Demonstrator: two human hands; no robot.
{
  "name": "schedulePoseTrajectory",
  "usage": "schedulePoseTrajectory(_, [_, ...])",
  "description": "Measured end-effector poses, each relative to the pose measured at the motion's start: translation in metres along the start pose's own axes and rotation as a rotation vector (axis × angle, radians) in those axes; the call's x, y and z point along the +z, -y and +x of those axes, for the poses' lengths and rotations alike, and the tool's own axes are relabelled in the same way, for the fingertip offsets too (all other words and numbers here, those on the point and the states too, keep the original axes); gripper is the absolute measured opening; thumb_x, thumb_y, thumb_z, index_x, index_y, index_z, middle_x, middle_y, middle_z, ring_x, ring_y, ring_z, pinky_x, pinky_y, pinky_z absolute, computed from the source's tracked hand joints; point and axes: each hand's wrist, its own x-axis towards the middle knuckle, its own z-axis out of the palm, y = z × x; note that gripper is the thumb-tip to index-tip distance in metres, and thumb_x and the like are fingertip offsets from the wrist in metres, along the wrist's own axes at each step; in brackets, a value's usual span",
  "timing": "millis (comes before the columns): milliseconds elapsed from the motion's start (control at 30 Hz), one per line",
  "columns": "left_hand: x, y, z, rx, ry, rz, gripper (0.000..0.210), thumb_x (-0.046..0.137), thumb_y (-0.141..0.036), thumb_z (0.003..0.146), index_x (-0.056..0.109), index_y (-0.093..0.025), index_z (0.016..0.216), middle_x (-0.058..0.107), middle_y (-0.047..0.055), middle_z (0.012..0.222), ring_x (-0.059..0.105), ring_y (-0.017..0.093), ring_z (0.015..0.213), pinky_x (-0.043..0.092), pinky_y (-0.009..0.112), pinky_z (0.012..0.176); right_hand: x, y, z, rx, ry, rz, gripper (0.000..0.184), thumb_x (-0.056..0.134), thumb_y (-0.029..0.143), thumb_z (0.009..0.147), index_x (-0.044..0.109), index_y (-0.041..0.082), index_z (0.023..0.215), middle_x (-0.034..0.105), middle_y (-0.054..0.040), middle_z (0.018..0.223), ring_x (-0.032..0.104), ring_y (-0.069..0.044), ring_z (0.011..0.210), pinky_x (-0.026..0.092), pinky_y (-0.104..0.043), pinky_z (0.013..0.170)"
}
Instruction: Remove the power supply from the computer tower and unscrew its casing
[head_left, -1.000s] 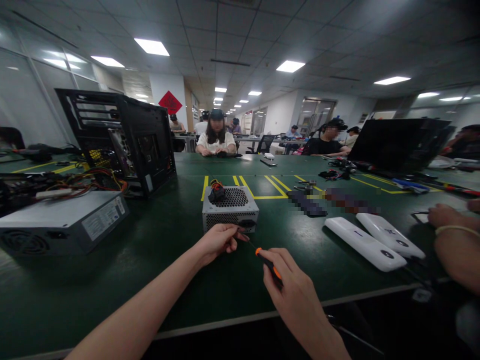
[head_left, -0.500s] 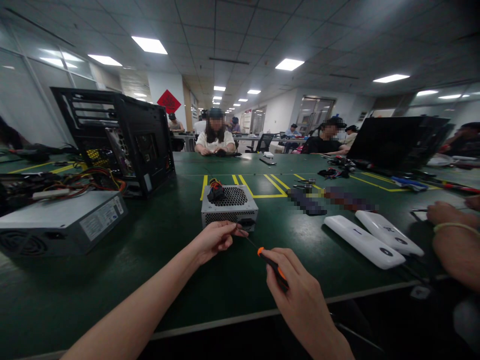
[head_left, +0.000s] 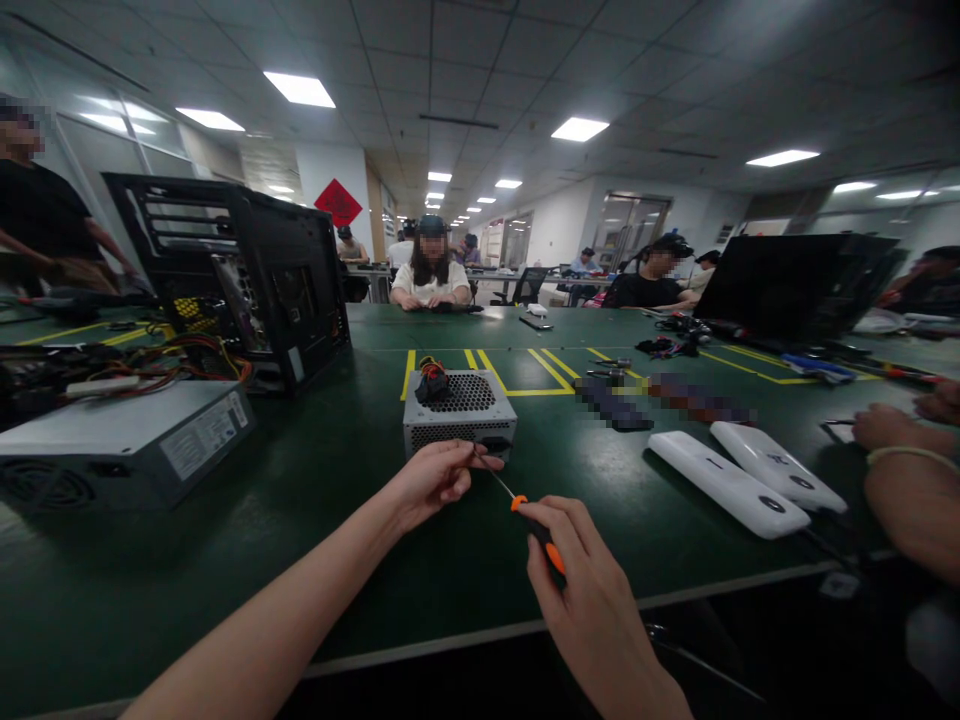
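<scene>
My right hand [head_left: 589,580] is wrapped round the black and orange handle of a screwdriver [head_left: 538,532]. Its thin metal shaft slants up and left to the fingertips of my left hand [head_left: 439,478]. There, the thumb and index finger pinch together at the screwdriver's tip; whatever lies between them is too small to make out. Just behind these fingers a grey metal power supply [head_left: 463,405] sits on the table, its perforated vent on top and its power socket facing me. A bundle of black and orange cables [head_left: 432,382] lies on its top.
To the left stand a black computer case [head_left: 300,290] and a larger power supply [head_left: 127,440] with loose wires. Two white devices [head_left: 727,485] lie at the right on the green table [head_left: 360,620], near a co-worker's arm [head_left: 915,490]. Other people sit beyond.
The screwdriver's handle and my right hand have shifted slightly left. My left hand stays nearly in place. A person in dark clothes has come into view at the far left.
</scene>
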Motion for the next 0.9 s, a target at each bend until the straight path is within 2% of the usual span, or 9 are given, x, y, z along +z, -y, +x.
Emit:
schedulePoseTrajectory(500, [0.004, 0.001, 0.001, 0.007, -0.028, -0.058, 0.011, 0.040, -0.016, 0.085, 0.049, -0.010, 0.082, 0.064, 0.010, 0.078, 0.035, 0.000, 0.035, 0.019, 0.012, 0.032, 0.002, 0.004, 0.002, 0.002, 0.014, 0.012, 0.024, 0.031, 0.013, 0.087, 0.044, 0.018, 0.106, 0.053, -0.0077, 0.094, 0.057, -0.016, 0.083, 0.050, -0.031, 0.070])
schedulePoseTrajectory(900, [0.002, 0.002, -0.001, 0.048, 0.104, -0.273, 0.017, 0.036, -0.018, 0.086, 0.049, -0.009, 0.079, 0.061, 0.011, 0.076, 0.035, 0.000, 0.039, 0.025, 0.012, 0.034, 0.013, 0.012, -0.002, 0.071, 0.031, 0.075, 0.028, 0.027, 0.017, 0.089, 0.040, 0.018, 0.113, 0.051, -0.0095, 0.102, 0.058, -0.016, 0.086, 0.051, -0.030, 0.073])
